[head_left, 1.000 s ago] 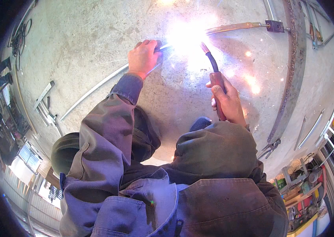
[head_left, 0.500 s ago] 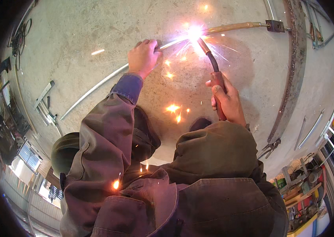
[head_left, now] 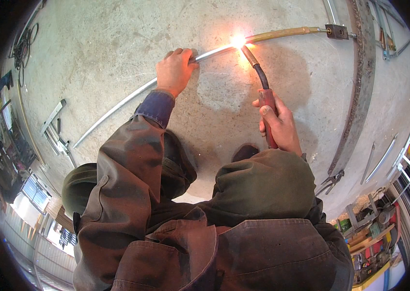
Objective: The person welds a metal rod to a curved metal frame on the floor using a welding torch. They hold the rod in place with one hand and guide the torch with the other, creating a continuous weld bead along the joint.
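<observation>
- Surface: grey, scuffed concrete floor (head_left: 118, 58), with a paler damp-looking patch below the work.
- Right side: long, rust-marked flat steel bar (head_left: 352, 111) lies on the floor; dark pliers-like tool (head_left: 332, 181) at its near end.
- Far left: black cable (head_left: 23, 48), loosely coiled. Lower right: crowded heap of tools and offcuts (head_left: 372, 237). Lower left: pale corrugated wall (head_left: 15, 252).
- Workpiece: silver tube (head_left: 118, 109) runs from lower left up to a bright orange-white glow (head_left: 237, 41); brass-coloured length (head_left: 282, 34) continues from there to a dark block (head_left: 337, 32) beside the steel bar. Glare hides the join.
- Left hand (head_left: 175, 72): arm extended forward, back of hand up, fingers curled closed about the silver tube, left of the glow.
- Right hand (head_left: 282, 122): wrapped around the red handle of a welding torch (head_left: 268, 114), thumb along its top; forearm mostly hidden behind the raised right knee (head_left: 268, 184). Torch nozzle points up-left, its tip at the glow.
</observation>
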Action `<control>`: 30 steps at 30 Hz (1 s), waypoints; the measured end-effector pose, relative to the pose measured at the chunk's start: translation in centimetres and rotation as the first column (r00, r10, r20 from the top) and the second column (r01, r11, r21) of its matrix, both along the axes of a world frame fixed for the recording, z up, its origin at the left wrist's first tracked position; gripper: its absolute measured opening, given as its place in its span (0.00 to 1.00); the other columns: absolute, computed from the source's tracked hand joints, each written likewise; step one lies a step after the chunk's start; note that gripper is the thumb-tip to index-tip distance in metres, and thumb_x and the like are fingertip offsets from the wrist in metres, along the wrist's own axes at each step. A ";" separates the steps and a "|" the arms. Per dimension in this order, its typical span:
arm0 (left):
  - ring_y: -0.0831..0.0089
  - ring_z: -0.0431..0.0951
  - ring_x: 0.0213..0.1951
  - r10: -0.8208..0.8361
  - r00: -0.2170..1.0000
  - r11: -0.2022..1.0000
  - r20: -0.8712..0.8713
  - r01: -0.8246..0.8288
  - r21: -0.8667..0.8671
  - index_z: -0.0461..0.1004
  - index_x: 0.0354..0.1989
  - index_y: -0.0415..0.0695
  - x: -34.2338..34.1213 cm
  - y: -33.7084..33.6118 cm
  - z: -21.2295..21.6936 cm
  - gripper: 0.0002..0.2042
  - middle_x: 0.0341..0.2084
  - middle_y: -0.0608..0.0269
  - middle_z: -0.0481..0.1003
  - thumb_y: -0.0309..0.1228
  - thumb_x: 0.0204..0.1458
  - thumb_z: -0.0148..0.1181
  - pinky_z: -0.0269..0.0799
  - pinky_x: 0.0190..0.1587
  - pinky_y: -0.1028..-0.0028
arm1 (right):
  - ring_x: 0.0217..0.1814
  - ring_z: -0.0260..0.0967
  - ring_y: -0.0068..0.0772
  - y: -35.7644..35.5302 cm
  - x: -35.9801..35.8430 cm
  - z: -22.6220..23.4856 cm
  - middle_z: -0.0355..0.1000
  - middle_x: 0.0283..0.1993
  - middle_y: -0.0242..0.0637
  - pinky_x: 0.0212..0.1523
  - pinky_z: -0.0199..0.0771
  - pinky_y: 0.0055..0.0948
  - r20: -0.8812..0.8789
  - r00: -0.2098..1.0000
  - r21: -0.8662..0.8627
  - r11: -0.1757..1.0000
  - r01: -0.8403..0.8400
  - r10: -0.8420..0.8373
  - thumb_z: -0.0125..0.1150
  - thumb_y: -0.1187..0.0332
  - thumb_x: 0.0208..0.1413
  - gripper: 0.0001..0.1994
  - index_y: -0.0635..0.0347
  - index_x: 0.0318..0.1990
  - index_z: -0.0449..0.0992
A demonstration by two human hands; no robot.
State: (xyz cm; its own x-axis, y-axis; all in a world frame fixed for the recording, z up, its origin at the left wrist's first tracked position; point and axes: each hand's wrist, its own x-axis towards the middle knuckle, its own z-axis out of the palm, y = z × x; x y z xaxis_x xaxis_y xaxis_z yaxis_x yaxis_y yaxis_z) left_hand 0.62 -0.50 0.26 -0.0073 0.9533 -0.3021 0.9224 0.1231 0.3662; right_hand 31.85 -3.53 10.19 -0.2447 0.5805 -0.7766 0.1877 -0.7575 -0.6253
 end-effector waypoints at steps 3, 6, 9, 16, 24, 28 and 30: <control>0.56 0.82 0.42 -0.002 1.000 1.000 -0.004 0.002 -0.003 0.80 0.40 0.47 0.0 0.0 0.0 0.12 0.35 0.60 0.80 0.39 0.53 0.71 0.77 0.42 0.57 | 0.28 0.70 0.18 0.2 -0.2 0.2 0.77 0.54 0.37 0.28 0.72 0.24 0.033 0.999 -0.003 1.000 -0.009 0.009 0.60 0.56 0.67 0.28 0.63 0.69 0.68; 0.56 0.82 0.42 0.003 1.000 1.000 -0.009 -0.003 0.000 0.80 0.40 0.47 0.0 0.0 0.0 0.12 0.35 0.61 0.80 0.39 0.54 0.71 0.77 0.42 0.57 | 0.26 0.68 0.16 0.0 -0.3 -0.1 0.74 0.39 0.29 0.26 0.71 0.23 0.055 0.998 0.003 1.000 -0.013 0.013 0.59 0.60 0.69 0.24 0.64 0.67 0.69; 0.56 0.82 0.43 -0.002 1.000 1.000 -0.011 0.002 0.010 0.80 0.41 0.47 0.0 -0.1 -0.1 0.12 0.36 0.61 0.81 0.39 0.54 0.71 0.77 0.43 0.57 | 0.26 0.68 0.16 0.2 -0.4 0.0 0.72 0.37 0.28 0.25 0.71 0.23 0.049 0.999 0.021 1.000 -0.003 0.002 0.59 0.60 0.69 0.24 0.64 0.66 0.70; 0.56 0.82 0.44 0.002 1.000 1.000 -0.010 -0.002 -0.014 0.81 0.42 0.47 0.1 0.0 0.2 0.12 0.37 0.61 0.81 0.39 0.54 0.71 0.77 0.44 0.58 | 0.27 0.68 0.17 0.1 -0.3 -0.5 0.74 0.42 0.31 0.27 0.72 0.24 0.097 0.995 -0.026 0.999 -0.032 0.034 0.59 0.58 0.69 0.23 0.66 0.63 0.71; 0.58 0.81 0.49 0.104 0.994 0.994 0.015 -0.104 -0.044 0.81 0.45 0.50 -1.0 -0.6 -1.6 0.14 0.44 0.61 0.82 0.40 0.53 0.69 0.80 0.48 0.58 | 0.25 0.68 0.19 0.1 -0.8 -0.7 0.76 0.38 0.32 0.27 0.73 0.25 0.090 0.996 0.047 0.999 0.007 -0.011 0.59 0.62 0.69 0.20 0.63 0.61 0.73; 0.52 0.81 0.46 0.003 1.000 1.000 0.010 -0.003 -0.005 0.81 0.43 0.47 0.1 0.2 0.2 0.13 0.41 0.59 0.82 0.40 0.55 0.69 0.76 0.45 0.55 | 0.26 0.70 0.19 0.5 -0.5 -0.4 0.76 0.47 0.33 0.27 0.74 0.25 0.013 1.000 -0.001 1.000 -0.014 0.014 0.59 0.61 0.69 0.26 0.63 0.70 0.66; 0.52 0.82 0.45 0.000 1.000 1.000 -0.007 -0.001 -0.008 0.81 0.43 0.47 -0.3 0.2 -0.2 0.13 0.41 0.59 0.82 0.37 0.52 0.72 0.76 0.44 0.56 | 0.27 0.70 0.18 0.3 -0.2 -0.7 0.75 0.46 0.31 0.27 0.73 0.25 0.009 1.000 0.022 1.000 0.002 -0.002 0.60 0.62 0.69 0.27 0.63 0.71 0.65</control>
State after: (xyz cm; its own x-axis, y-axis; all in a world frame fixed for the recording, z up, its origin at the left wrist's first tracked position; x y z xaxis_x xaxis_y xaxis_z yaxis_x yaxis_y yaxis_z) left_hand 0.37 -0.29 0.04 -0.0098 0.9509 -0.3093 0.9247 0.1264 0.3592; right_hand 31.62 -3.24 9.52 -0.2368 0.5982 -0.7655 0.1918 -0.7436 -0.6405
